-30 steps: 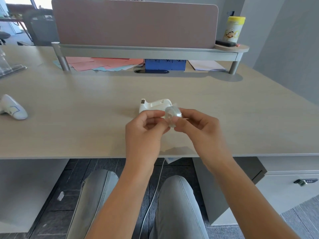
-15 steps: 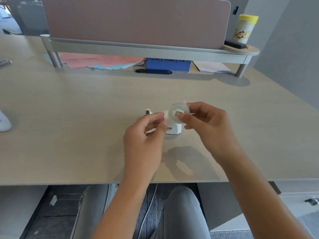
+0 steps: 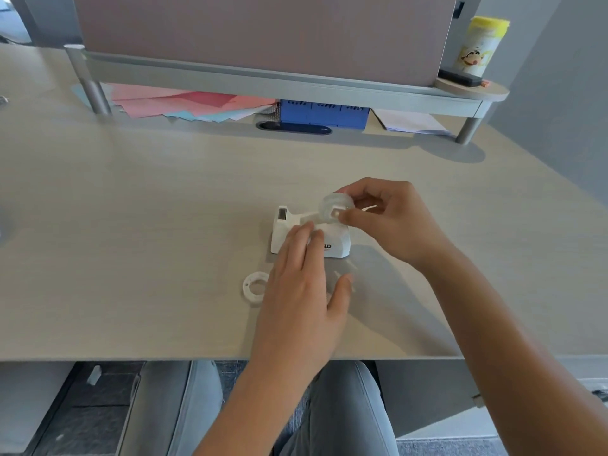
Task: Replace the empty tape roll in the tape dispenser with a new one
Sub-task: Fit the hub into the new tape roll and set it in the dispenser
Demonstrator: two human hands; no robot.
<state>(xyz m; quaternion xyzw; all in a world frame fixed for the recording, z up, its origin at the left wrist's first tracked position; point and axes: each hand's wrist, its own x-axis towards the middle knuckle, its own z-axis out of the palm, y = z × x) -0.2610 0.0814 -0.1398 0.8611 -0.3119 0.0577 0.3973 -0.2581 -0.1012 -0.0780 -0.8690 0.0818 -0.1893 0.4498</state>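
- The white tape dispenser (image 3: 335,238) sits on the pale counter (image 3: 148,209) near the middle of the frame, its cutter end pointing toward the left.
- The right hand (image 3: 391,222) pinches a clear tape roll (image 3: 336,207) between thumb and fingers, holding it right at the top of the dispenser's cradle; whether it is seated there I cannot tell.
- The left hand (image 3: 306,287) reaches over the dispenser's near side with fingers loosely spread and slightly curled, fingertips touching the white body, gripping nothing that I can make out.
- An empty white core ring (image 3: 256,287) lies flat on the counter just left of the left hand, in front of the dispenser and apart from it.
- In the upper part of the frame, pink and blue papers (image 3: 184,103) and a blue box (image 3: 324,115) sit under a raised shelf (image 3: 263,83).
- A yellow-lidded canister (image 3: 478,46) stands at the shelf's right end, in the upper right.
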